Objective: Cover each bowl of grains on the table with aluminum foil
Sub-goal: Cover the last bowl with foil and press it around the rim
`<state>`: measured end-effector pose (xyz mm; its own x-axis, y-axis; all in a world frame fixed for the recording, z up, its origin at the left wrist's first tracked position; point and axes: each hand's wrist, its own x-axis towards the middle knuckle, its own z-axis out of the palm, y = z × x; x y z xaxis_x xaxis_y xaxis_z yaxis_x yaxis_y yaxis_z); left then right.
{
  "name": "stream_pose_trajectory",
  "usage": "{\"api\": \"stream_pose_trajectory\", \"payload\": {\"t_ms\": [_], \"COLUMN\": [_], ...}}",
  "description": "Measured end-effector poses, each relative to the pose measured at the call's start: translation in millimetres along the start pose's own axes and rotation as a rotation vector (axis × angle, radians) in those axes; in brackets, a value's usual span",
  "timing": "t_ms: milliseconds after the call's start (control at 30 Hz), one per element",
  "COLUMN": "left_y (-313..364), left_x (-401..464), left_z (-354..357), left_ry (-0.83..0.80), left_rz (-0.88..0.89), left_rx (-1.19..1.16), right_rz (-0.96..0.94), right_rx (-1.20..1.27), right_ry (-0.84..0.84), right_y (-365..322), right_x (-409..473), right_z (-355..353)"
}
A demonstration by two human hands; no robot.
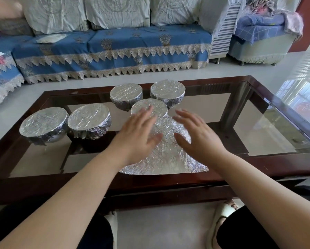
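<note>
Hovering over the last sheet of foil (165, 155), both hands sit spread and low, and this is where it can slip. That sheet drapes loosely over the near bowl, which is hidden under it, and its near edge flares out flat on the glass desk (258, 133) instead of hugging a rim. Press too hard in the middle and the foil may sag into the grains or tear along its creases; gather one side first and the sheet could slide off-centre, leaving a gap on the other side. A nudge forward might also bump the covered bowl (149, 107) just beyond, which sits very close to the fingertips.

Now the grip. The left hand (138, 133) is released, fingers straight and fanned, lying over the left part of the sheet; it looks to be touching or just skimming the foil, and I cannot tell which through the blur. The right hand (195, 135) is released too, fingers spread and relaxed over the right side, holding nothing.

Five bowls already wear tight foil tops: two at the far middle (126, 94) (167, 90), the one just past the hands, and two on the left (89, 118) (44, 122). By my reading, only the near one needs crimping down.
</note>
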<state>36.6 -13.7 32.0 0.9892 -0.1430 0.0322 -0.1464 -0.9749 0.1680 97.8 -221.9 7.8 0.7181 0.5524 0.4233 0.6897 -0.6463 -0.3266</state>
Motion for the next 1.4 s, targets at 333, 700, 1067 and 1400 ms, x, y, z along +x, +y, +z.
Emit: {"api": "stream_pose_trajectory", "payload": {"t_ms": [333,700,1067,1400], "left_y": [-6,-5,-9,-8], "left_x": [2,-3,-2,-4], "left_z": [30,28,24,21], "left_ry": [-0.21,-0.226,-0.304,-0.288], "left_rz": [0.038,0.027,0.004,0.019], "left_rx": [0.129,0.153,-0.015,-0.018], "right_rz": [-0.079,-0.06,0.048,0.056], "right_rx": [-0.214,-0.151,0.084,0.176], "right_ry": [-0.511,-0.548,-0.621,-0.617], "right_y": [-7,-9,-9,-4], "right_x": [8,7,4,0], "right_z": [16,13,6,8]}}
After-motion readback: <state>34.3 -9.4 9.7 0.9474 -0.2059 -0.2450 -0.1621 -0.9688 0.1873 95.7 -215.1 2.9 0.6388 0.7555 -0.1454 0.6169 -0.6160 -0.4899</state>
